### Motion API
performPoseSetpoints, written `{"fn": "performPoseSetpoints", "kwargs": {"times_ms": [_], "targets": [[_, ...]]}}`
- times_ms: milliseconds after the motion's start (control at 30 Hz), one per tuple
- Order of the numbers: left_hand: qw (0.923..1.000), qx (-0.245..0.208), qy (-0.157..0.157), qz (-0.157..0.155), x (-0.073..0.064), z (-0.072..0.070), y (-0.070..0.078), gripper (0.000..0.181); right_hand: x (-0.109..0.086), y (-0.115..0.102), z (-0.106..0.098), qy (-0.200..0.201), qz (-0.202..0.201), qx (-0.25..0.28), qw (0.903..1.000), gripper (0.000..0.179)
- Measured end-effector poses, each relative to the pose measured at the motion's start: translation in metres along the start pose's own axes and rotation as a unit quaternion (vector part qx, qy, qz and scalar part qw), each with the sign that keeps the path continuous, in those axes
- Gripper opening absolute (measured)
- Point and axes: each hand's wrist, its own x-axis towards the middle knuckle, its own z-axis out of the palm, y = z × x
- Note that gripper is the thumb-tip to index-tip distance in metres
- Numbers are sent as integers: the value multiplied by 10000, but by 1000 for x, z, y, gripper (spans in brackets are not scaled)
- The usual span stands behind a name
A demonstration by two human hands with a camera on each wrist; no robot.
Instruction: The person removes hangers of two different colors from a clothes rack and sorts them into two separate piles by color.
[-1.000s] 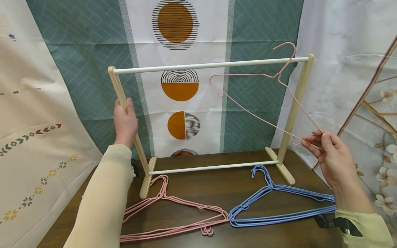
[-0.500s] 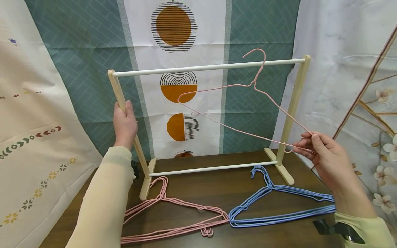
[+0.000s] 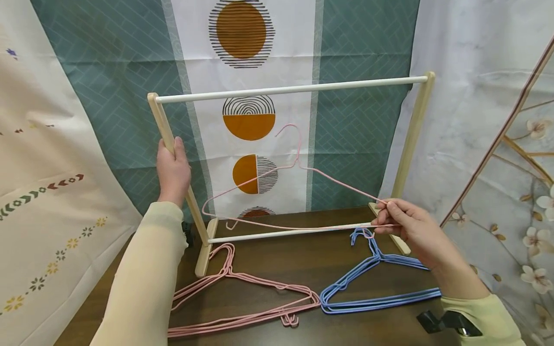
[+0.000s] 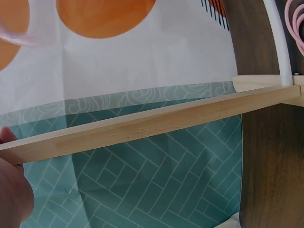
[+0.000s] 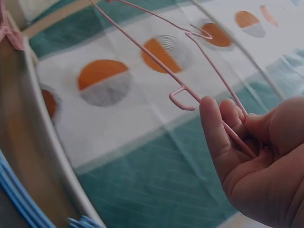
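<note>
My left hand [image 3: 174, 172] grips the left wooden post [image 3: 163, 123] of a small clothes rack; in the left wrist view that post [image 4: 142, 124] runs to the rack's foot. Between thumb and fingers, my right hand [image 3: 411, 226] pinches one corner of a pink wire hanger [image 3: 337, 181]. The hanger's hook is raised, below the rack's white top rail [image 3: 294, 89]. In the right wrist view, the hanger's lower bar [image 5: 147, 51] crosses the fingers of the right hand [image 5: 256, 161], near a small side hook. Whether the hanger is in front of or behind the top rail is hard to tell.
Several pink hangers [image 3: 277, 287] lie stacked on the dark wooden table [image 3: 277, 259] at the front left. Several blue hangers [image 3: 346, 283] lie to their right. A white lower rail [image 3: 277, 235] joins the rack's feet. Patterned cloths [image 3: 363, 144] hang behind and at both sides.
The right hand has moved left and a little down with the pink hanger. The hanger's hook has dropped from above the top rail to below it. The left hand stays on the post.
</note>
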Motion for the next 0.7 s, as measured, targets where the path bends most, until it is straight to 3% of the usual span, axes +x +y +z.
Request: {"fn": "performPoseSetpoints", "kwargs": {"times_ms": [233,500,700], "targets": [[10000,-51,-60,-3,0,-1,1,64,5,27,29,-143,668,-311,9972,29],[10000,-3,-87,-39,1,-1,2,65,7,59,72,-656,1522,-64,9862,33],[9999,40,-139,-81,0,-1,1,65,2,83,101,-935,1911,406,9763,31]]}}
